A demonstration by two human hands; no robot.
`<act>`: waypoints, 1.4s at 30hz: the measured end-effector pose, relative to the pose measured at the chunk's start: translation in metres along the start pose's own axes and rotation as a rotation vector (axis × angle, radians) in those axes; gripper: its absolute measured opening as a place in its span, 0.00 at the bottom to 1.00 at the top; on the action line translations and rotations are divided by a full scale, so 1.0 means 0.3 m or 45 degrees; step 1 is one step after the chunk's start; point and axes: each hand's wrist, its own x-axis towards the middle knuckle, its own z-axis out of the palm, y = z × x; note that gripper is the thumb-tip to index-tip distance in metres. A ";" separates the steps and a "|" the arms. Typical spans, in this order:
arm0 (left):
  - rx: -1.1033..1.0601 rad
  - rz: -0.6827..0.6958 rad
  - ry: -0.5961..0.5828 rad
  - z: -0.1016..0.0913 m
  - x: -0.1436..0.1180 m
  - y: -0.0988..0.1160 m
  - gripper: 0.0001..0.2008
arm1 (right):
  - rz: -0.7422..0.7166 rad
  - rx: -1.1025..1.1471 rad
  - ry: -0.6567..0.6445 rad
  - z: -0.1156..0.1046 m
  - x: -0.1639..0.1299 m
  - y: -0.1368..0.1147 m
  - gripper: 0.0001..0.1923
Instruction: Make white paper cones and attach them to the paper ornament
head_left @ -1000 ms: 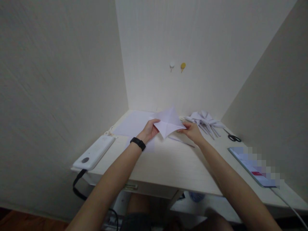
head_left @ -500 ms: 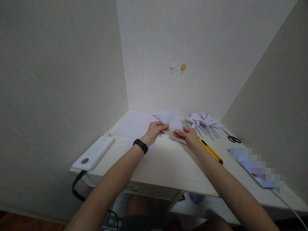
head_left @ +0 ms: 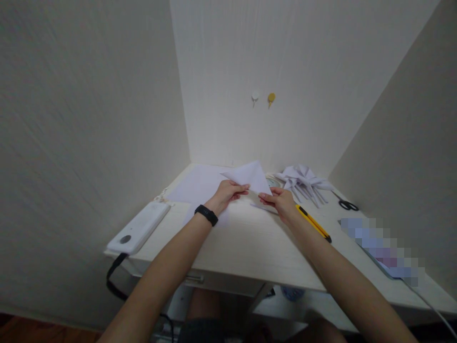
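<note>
Pinching folded paper, both hands

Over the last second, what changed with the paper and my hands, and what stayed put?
The folded paper, an open creased sheet a second ago, has been folded into a triangle. The left hand and right hand moved closer together and still pinch its lower edge. The yellow utility knife, earlier hidden, now shows. The scissors, folded paper shapes and white device stayed put.

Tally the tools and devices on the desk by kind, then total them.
Scissors: 1
Utility knife, yellow: 1
White device with black cable: 1
Tablet, partly blurred: 1
Total: 4
</note>
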 end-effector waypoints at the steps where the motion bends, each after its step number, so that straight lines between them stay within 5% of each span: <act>1: 0.000 0.011 0.008 -0.001 0.000 0.002 0.16 | -0.003 -0.008 -0.011 -0.001 0.000 -0.001 0.20; 10: -0.227 0.109 0.029 -0.032 0.020 0.010 0.16 | 0.012 0.015 -0.053 0.006 -0.013 -0.001 0.18; 17: -0.512 0.162 0.305 -0.083 0.030 0.064 0.09 | -0.005 -0.022 -0.044 -0.019 -0.082 0.018 0.21; 21: -0.461 0.185 0.361 -0.096 0.018 0.080 0.10 | -0.064 -0.074 0.108 -0.067 -0.127 0.015 0.22; 23: -0.312 0.077 0.241 -0.076 0.009 0.068 0.18 | -0.134 -0.105 0.202 -0.085 -0.142 0.010 0.23; 26: -0.087 -0.155 -0.166 -0.005 -0.019 0.031 0.32 | -0.246 -0.189 0.300 -0.090 -0.157 0.004 0.22; 29: -0.111 -0.095 -0.471 0.087 -0.061 -0.009 0.31 | -0.283 -0.208 0.323 -0.076 -0.169 0.008 0.22; 34: -0.078 0.045 -0.237 0.170 -0.101 -0.049 0.20 | -0.213 -0.096 0.293 -0.047 -0.198 0.022 0.22; 42: -0.121 0.031 -0.045 0.144 -0.082 -0.044 0.20 | -0.058 0.056 0.328 -0.088 -0.243 0.031 0.22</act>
